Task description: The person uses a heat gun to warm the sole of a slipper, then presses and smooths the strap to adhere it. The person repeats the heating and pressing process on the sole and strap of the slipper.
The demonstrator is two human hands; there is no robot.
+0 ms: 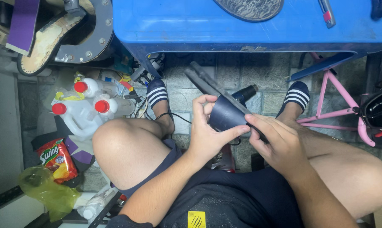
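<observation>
I sit with both knees spread, and both hands meet between them. My left hand (208,131) pinches a curved dark blue sheet piece (225,115) with thumb and fingers. My right hand (275,141) grips the same piece from the right, along a long dark grey strip (205,80) that sticks out up and to the left. A dark tool with a black nozzle (246,93) lies on the tiled floor just behind the piece, partly hidden by it.
A blue plastic table (241,25) spans the top, with a patterned sole (250,8) and a small tool (327,12) on it. White jugs with red caps (83,107), a red snack bag (58,159) and a yellow bag (47,190) lie left. A pink frame (338,101) stands right.
</observation>
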